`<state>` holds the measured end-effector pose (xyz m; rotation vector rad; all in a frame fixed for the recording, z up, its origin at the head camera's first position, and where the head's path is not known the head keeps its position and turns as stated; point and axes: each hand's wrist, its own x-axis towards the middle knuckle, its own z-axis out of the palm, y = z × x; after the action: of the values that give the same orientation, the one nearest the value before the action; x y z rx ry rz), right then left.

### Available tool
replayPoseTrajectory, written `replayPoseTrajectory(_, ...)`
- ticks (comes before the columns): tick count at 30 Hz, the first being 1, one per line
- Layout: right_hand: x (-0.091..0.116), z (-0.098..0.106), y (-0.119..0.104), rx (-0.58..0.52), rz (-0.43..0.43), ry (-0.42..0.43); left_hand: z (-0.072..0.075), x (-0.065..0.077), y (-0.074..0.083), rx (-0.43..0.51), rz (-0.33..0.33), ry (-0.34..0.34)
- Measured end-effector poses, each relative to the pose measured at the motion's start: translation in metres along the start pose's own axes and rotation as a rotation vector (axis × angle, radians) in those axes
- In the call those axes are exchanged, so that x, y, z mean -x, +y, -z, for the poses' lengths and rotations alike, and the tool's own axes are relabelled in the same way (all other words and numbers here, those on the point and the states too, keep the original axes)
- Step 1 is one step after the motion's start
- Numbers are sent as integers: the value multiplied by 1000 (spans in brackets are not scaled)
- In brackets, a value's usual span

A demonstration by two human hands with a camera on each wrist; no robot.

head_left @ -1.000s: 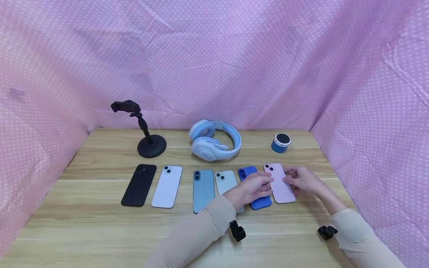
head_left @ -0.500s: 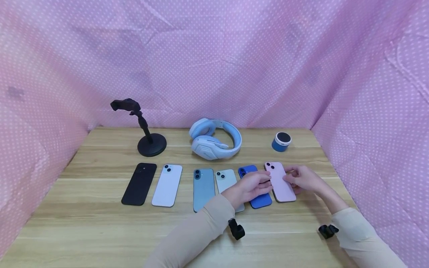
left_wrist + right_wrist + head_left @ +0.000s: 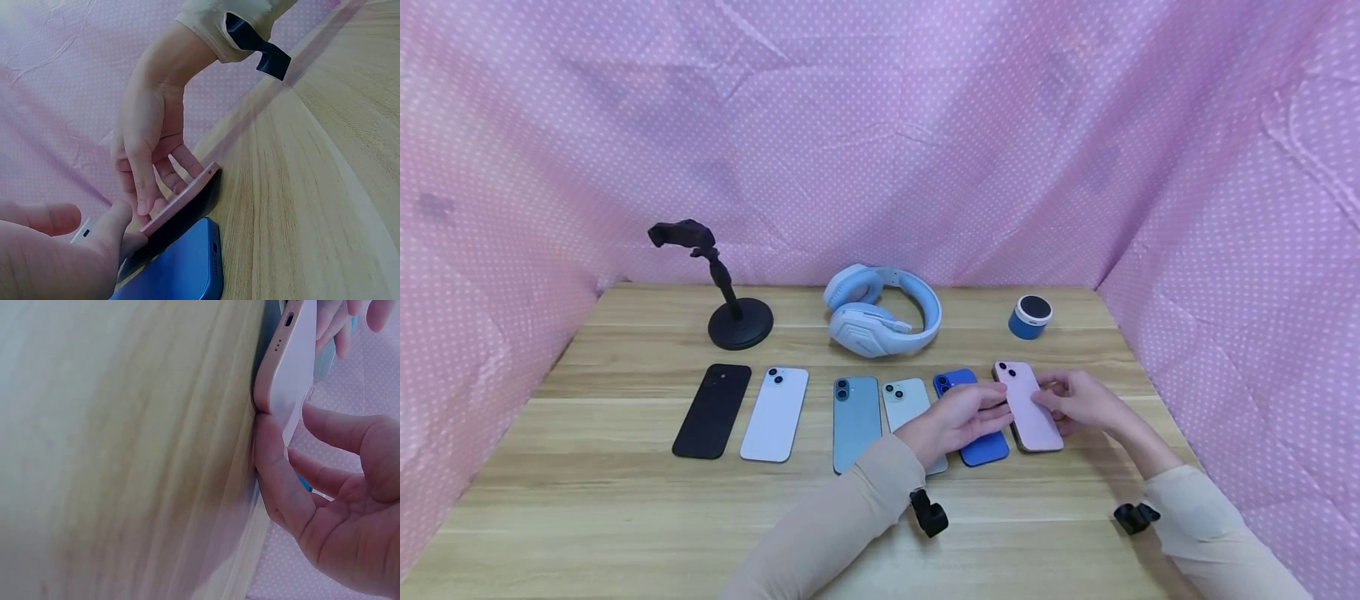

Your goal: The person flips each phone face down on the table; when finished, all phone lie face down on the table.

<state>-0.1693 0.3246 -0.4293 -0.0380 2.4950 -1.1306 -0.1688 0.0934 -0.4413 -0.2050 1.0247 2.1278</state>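
Observation:
A pink phone (image 3: 1028, 412) lies camera side up at the right end of a row of phones. Its left side is tilted up, and the dark underside shows in the left wrist view below its pink edge (image 3: 184, 201). My right hand (image 3: 1075, 404) pinches the phone's right edge, thumb over the back and fingers at the side near the tabletop. From the left, my left hand (image 3: 968, 419) reaches across a blue phone (image 3: 987, 451), its extended fingertips at the pink phone's raised edge. The blue phone is partly hidden under that hand.
Left of the blue phone lie a pale green phone (image 3: 905, 403), a teal phone (image 3: 856, 427), a white phone (image 3: 775, 415) and a black phone (image 3: 712, 412). Behind stand a black phone stand (image 3: 739, 325), light blue headphones (image 3: 880, 329) and a small blue speaker (image 3: 1028, 323).
The pink phone's left side has risen slightly, so more of its dark edge shows. Both hands stay nearly in place.

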Motion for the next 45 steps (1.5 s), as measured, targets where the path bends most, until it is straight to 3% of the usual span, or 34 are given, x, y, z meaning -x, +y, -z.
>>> replayPoseTrajectory(8,3,1,-3,4,33,-9,0,-1,0,1,-8,7)
replayPoseTrajectory(15,2,0,-3,4,-1,-1,0,0,0,-7,-12,12)
replayPoseTrajectory(30,3,0,-1,-63,9,-43,-4,3,0,5,-41,-56)
replayPoseTrajectory(39,4,-1,0,-82,79,-77,-3,1,-5,54,-87,-74)
replayPoseTrajectory(45,4,0,-3,-125,65,-101,-3,-2,-5,47,-91,-87)
